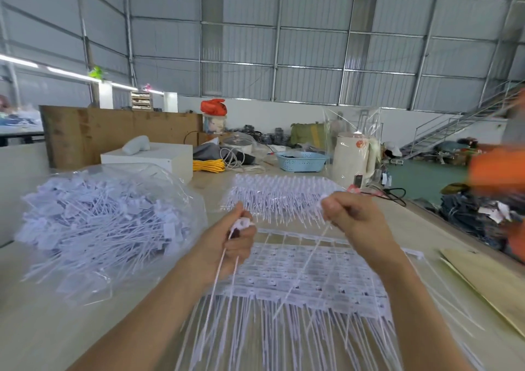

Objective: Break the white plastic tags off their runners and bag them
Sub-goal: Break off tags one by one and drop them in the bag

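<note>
Tags in both hands, heads pinched, tails trailing down toward six o'clock. Left hand [237, 238] curled tight round a small bunch of white tag heads, thin tails hanging below the fist. Right hand [350, 218] closed the same way, thumb and forefinger clamped on one tag [312, 253] whose tail slants down across the sheet. Sheet of unbroken tags [298, 271] flat on the table [85, 328] directly under the hands, runner strip along its twelve o'clock edge, tails fanning out at six. Second sheet [278, 194] lying further off at twelve o'clock. Clear bag [108, 223] of loose tags at nine o'clock, well filled, mouth not plainly visible.

Judged to be mid-harvest: a handful gathered, not yet bagged.

For a clean break, best to grip each tag close to the runner joint, snap with a short twist rather than a long pull, and hold the sheet down so neighbouring rows stay flat. Worth keeping heads aligned in the fist so tails do not tangle. Worth emptying the fists into the bag at nine o'clock before the bunches grow loose. Risk: tails snagging on sheet tags when lifting away.
</note>
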`<control>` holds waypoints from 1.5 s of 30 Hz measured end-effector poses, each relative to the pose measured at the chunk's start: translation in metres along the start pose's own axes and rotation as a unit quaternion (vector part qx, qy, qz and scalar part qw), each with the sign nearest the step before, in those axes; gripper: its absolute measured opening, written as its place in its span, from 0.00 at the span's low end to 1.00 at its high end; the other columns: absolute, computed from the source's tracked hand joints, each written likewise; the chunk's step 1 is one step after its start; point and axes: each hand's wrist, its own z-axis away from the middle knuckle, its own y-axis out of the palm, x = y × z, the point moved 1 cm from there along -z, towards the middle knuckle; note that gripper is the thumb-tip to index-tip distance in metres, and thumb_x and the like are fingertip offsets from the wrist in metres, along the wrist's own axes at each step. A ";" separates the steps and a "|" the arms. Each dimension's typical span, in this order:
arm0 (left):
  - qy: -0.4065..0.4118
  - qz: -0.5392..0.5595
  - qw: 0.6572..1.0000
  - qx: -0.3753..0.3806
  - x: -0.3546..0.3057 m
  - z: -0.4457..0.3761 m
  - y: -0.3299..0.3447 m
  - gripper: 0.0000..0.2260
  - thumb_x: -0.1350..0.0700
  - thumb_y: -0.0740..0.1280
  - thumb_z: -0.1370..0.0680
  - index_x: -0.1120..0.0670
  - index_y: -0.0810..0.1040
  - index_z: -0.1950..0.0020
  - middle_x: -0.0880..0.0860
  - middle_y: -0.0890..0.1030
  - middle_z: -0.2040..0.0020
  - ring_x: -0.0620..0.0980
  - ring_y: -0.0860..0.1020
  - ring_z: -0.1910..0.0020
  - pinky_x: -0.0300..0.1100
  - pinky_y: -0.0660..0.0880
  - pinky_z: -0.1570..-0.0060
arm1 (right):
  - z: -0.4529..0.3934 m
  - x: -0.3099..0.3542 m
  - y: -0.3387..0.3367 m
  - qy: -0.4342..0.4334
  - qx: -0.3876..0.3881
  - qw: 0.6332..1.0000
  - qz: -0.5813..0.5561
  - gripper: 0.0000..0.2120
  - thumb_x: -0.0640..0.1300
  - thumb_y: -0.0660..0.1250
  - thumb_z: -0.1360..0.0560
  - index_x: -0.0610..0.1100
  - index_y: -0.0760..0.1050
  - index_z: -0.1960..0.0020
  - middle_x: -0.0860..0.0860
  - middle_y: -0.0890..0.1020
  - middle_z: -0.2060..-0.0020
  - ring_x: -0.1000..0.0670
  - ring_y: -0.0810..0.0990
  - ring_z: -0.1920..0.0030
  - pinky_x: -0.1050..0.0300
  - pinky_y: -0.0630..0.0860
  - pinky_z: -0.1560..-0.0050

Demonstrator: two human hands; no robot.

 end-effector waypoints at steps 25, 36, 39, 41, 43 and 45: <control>0.164 -0.297 0.927 -0.158 0.035 -0.005 0.022 0.16 0.44 0.63 0.24 0.57 0.73 0.59 0.51 0.68 0.78 0.45 0.61 0.82 0.32 0.59 0.80 | 0.007 -0.038 0.068 0.135 0.201 0.970 -0.034 0.14 0.47 0.60 0.20 0.44 0.71 0.37 0.46 0.80 0.51 0.51 0.79 0.54 0.54 0.75 0.50; 0.087 -0.363 0.910 -0.182 0.020 -0.001 0.025 0.16 0.51 0.61 0.19 0.56 0.71 0.66 0.50 0.67 0.77 0.44 0.59 0.82 0.30 0.56 0.80 | 0.006 -0.038 0.072 -0.005 0.149 0.981 0.123 0.11 0.45 0.64 0.23 0.39 0.76 0.59 0.45 0.73 0.68 0.48 0.69 0.66 0.50 0.69 0.61; 0.003 -0.451 0.875 -0.173 0.010 0.007 0.022 0.15 0.55 0.61 0.20 0.55 0.72 0.67 0.49 0.67 0.78 0.44 0.59 0.83 0.29 0.56 0.80 | 0.005 -0.040 0.064 -0.025 0.164 0.968 0.187 0.12 0.49 0.65 0.24 0.42 0.76 0.60 0.48 0.74 0.69 0.50 0.70 0.67 0.55 0.66 0.62; -0.054 -0.480 0.860 -0.163 -0.002 0.016 0.022 0.13 0.56 0.62 0.21 0.55 0.74 0.66 0.49 0.67 0.79 0.44 0.59 0.83 0.28 0.56 0.80 | 0.003 -0.048 0.047 0.002 0.142 0.964 0.223 0.13 0.50 0.64 0.23 0.45 0.73 0.63 0.52 0.72 0.71 0.50 0.70 0.67 0.57 0.65 0.63; -0.062 -0.376 0.917 -0.118 -0.021 0.025 0.025 0.12 0.54 0.64 0.24 0.53 0.74 0.68 0.49 0.66 0.79 0.43 0.58 0.85 0.28 0.56 0.84 | 0.001 -0.056 0.029 0.045 0.088 0.976 0.196 0.16 0.51 0.64 0.23 0.45 0.70 0.66 0.53 0.69 0.72 0.52 0.68 0.68 0.57 0.65 0.63; 0.048 -0.158 0.985 -0.045 -0.052 0.032 0.029 0.11 0.49 0.63 0.27 0.52 0.76 0.67 0.48 0.67 0.78 0.40 0.56 0.86 0.28 0.56 0.88 | 0.001 -0.057 0.026 0.053 0.048 0.981 0.178 0.17 0.50 0.63 0.23 0.45 0.68 0.68 0.52 0.68 0.73 0.53 0.67 0.69 0.58 0.64 0.64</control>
